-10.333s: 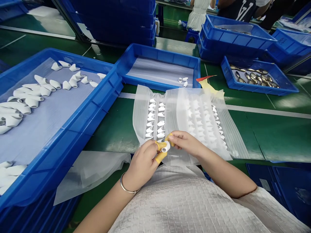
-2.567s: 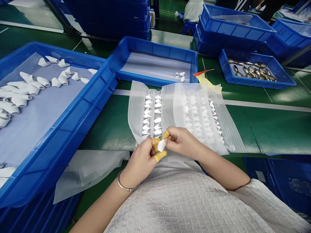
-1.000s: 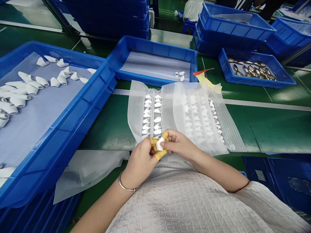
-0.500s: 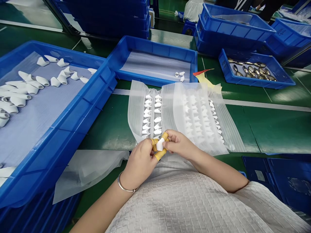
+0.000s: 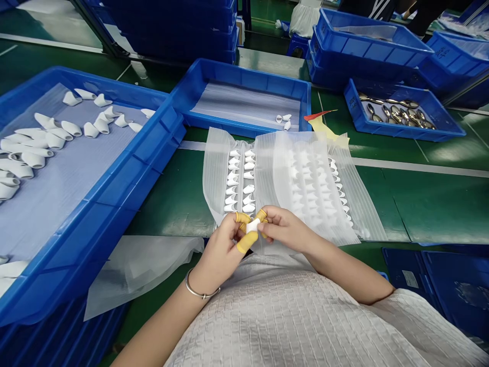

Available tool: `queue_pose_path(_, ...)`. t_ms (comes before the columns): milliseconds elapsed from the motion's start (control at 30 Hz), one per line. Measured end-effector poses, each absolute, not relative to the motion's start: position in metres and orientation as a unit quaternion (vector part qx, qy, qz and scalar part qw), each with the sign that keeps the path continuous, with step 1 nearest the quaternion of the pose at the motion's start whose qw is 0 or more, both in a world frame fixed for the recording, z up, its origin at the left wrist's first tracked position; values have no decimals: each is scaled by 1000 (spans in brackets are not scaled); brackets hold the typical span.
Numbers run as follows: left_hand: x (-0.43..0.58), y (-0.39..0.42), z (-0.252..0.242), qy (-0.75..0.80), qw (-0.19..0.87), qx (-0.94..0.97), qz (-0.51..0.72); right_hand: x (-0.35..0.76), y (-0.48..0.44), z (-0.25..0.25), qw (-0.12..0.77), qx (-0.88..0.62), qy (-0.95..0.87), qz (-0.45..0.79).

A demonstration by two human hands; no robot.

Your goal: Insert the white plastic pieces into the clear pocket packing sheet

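Observation:
Between both hands, close to my body, is a small white hollow piece with a slanted end (image 5: 252,226). My left hand (image 5: 225,242), with yellow finger cots on thumb and finger, is closed on its left side. From the other side my right hand (image 5: 282,228) pinches it, also wearing yellow cots. Just beyond the hands lies a translucent foam sheet (image 5: 264,158) with rows of similar white pieces (image 5: 248,175) on it. Part of the sheet is folded over, so further rows show only faintly through it.
A large blue tray (image 5: 126,168) of loose white pieces stands at left. Behind the sheet is another blue tray (image 5: 248,71) holding a few pieces. Metal spoons (image 5: 401,113) fill a small blue bin (image 5: 416,133) at right. Blue crates (image 5: 367,48) stand behind.
The white piece has turned between my fingers, and my left thumb now lies along its near side. My hands have otherwise stayed in place; the view has shifted slightly.

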State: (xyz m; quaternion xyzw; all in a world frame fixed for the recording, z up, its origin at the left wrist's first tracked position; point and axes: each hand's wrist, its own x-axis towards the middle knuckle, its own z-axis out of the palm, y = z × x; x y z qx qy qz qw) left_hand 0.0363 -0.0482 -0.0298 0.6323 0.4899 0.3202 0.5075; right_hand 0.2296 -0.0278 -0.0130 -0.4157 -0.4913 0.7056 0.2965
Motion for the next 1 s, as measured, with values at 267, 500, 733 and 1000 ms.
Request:
queue_pose_path(267, 42, -44, -26, 518, 527, 581, 342, 225, -34, -11, 290, -406, -515, 697)
queue_pose_path(500, 45, -42, -34, 480, 656, 436, 387, 226, -33, -12, 314, -369, -484, 729)
queue_pose_path(733, 42, -45, -31, 407, 737, 396, 365, 229, -33, -18, 370, -378, -473, 705)
queue_pose_path(1000, 44, -43, -25, 409, 677, 469, 394, 231, -32, -15, 359, -377, -468, 714)
